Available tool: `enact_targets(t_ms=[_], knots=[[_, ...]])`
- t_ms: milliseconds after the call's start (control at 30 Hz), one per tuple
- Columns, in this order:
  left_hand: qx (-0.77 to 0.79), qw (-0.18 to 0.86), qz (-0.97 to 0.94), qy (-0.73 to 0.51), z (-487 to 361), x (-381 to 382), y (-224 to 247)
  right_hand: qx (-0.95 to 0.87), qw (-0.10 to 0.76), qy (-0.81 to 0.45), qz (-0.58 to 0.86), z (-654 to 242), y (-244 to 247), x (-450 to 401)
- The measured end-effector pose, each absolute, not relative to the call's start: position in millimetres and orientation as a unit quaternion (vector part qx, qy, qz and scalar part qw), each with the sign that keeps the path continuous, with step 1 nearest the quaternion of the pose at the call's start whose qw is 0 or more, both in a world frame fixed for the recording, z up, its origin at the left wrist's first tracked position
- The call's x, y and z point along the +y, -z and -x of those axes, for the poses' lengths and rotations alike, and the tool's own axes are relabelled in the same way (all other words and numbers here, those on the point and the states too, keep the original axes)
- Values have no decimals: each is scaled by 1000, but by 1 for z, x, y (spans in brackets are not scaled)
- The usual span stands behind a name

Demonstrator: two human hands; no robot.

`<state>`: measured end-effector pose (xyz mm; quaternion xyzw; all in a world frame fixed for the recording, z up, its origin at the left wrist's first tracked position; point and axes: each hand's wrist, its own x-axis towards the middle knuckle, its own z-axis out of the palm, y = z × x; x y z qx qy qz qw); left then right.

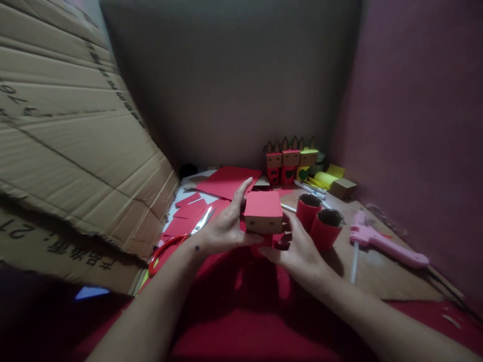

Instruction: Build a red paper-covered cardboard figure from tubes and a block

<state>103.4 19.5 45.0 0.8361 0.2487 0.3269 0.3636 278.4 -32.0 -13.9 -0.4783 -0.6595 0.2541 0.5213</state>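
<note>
Between my hands is a paper craft figure (263,206). It has a small cardboard box head with a red top and two dark dots on its front, and a red tube body mostly hidden beneath. My left hand (222,227) grips its left side, thumb raised beside the box and fingers under the front edge. My right hand (302,254) curls round the right side and lower front at the tube. Just right of it stand two open red tubes (327,231), (308,208). Red-handled scissors (169,246) lie by my left forearm.
Three finished-looking box-headed figures (290,160) stand at the back. A pink glue gun (390,244) lies on the cardboard at right, its cord trailing off. Red paper sheets (228,182), pens (310,190) and a yellow roll (325,179) lie behind. A large cardboard panel (75,130) leans at left.
</note>
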Motion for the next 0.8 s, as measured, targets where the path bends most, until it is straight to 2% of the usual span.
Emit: enact_targets(t_ms=[167, 433, 667, 800], knots=[[231, 430, -802, -345, -98, 22, -37, -603, 573, -346, 434, -280, -1, -37], [257, 551, -722, -329, -101, 15, -35, -605, 599, -381, 360, -293, -16, -30], [196, 580, -704, -360, -115, 18, -24, -637, 562, -359, 387, -287, -39, -31], [196, 605, -695, -334, -116, 20, -16, -654, 542, -358, 388, -283, -36, -28]])
